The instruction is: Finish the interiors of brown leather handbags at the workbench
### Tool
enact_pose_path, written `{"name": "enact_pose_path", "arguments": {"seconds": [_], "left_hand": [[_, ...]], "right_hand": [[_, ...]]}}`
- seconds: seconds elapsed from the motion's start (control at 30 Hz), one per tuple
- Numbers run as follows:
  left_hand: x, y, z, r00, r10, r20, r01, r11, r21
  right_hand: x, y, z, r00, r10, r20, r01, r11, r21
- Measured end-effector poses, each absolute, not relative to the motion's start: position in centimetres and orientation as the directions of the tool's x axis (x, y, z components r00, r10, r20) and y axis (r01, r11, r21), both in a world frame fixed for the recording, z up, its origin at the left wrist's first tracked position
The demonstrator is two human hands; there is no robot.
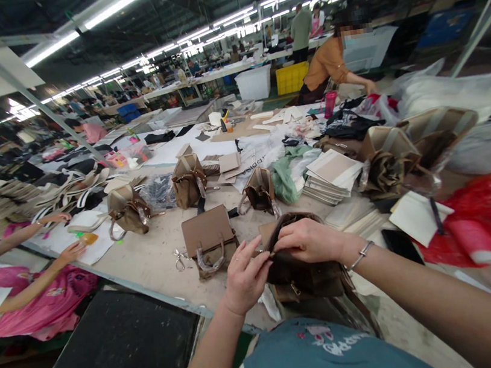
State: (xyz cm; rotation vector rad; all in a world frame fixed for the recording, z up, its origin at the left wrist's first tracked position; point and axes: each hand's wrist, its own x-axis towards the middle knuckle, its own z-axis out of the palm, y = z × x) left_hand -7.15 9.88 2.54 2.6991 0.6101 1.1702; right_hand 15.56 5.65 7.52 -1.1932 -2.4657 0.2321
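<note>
A dark brown handbag stands on the table edge right in front of my body, its top edge raised. My left hand pinches the left end of that edge between thumb and fingers. From the right, my right hand grips the same edge, its fingers curled over it close to the left fingertips. A small metal clasp shows on the bag's front. Just left of my hands is a finished-looking taupe handbag with wrapped handles, and beside it lie small scissors.
Several part-made brown bags stand across the table. Stacked panels, a dark phone and red plastic lie to the right. A co-worker in pink works at left; another in orange leans in opposite.
</note>
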Motion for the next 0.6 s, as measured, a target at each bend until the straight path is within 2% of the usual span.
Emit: {"name": "enact_pose_path", "arguments": {"seconds": [0.3,0.6], "left_hand": [[-7.1,10.2,2.3,0.648,0.427,0.631,0.274,-0.903,0.329],[-6.7,10.2,3.2,0.659,0.417,0.626,0.264,-0.907,0.327]], "right_hand": [[15.5,5.5,7.8,-0.561,0.792,0.238,0.730,0.610,-0.309],[15.7,5.0,8.1,-0.524,0.825,0.214,0.746,0.565,-0.353]]}}
